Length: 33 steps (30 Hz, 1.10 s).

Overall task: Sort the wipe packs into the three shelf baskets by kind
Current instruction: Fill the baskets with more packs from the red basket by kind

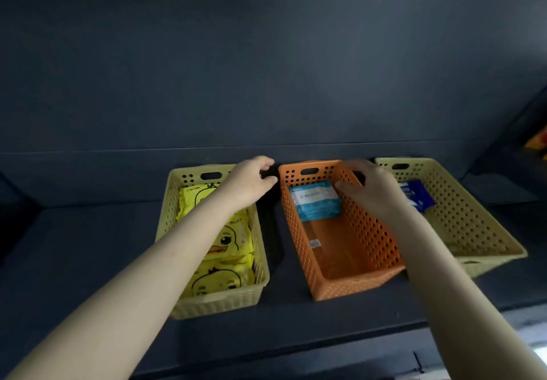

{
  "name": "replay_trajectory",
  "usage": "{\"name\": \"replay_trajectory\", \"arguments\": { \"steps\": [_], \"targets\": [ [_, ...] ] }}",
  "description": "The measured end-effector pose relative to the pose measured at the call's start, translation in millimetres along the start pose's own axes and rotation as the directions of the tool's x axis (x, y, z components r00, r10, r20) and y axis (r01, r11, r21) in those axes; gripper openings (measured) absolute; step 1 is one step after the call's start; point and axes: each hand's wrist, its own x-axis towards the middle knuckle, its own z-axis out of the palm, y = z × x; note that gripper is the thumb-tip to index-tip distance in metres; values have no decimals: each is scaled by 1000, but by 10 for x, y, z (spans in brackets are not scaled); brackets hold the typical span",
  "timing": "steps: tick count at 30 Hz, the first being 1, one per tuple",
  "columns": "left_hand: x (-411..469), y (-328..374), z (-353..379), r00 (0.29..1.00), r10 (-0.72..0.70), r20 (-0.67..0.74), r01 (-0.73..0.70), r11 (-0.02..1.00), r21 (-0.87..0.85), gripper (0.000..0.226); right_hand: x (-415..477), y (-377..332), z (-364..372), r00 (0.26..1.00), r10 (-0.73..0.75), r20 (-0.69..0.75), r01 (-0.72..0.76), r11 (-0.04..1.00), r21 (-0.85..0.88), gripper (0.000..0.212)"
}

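— Where did the teal pack (316,203) lie from the nearer hand?

— Flat at the far end of the orange basket (349,286), in the middle of the shelf (88,231). The right hand (373,193) was over that basket's right wall, fingers spread and holding nothing, its thumb just beside the pack's right edge. So the pack lay to the left of that grip and slightly below it. Its long axis ran roughly along the basket, front to back.

— And the other hand?

— The left hand (251,182) hung over the far right corner of the left yellow basket (219,305), fingers loosely curled, also empty. It was farther from the teal pack, with the gap between the two baskets in the way.

— The other kinds?

— Yellow duck packs (225,249) filled the left basket end to end. A dark blue pack (417,194) sat toward the far end of the right yellow basket (485,249), partly hidden behind the right wrist.

— Any writing?

— "OKOK" or something close to it on the far yellow pack; the print was small, so I wouldn't swear to it. The teal pack had a white label strip with lettering too blurred to read. A small sticker (315,243) lay on the orange basket's floor, unreadable.
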Motion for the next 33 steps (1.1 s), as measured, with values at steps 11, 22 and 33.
{"name": "replay_trajectory", "arguments": {
  "steps": [11, 22, 33],
  "targets": [
    [-1441, -80, 46, 908, 362, 209, -394, 909, 137, 39, -1997, -439, -121, 978, 207, -25, -208, 977, -53, 52],
    [-2296, 55, 1090, 794, 373, 480, -447, 894, 43, 36, -3491, 166, 27, 899, 438, 31, -434, 897, -86, 45],
    [-2868, -45, 2663, 798, 158, 581, -256, 962, 90, 33, -4359, 1832, 110, 803, 572, 164, -559, 820, -123, 39]
  ]
}}
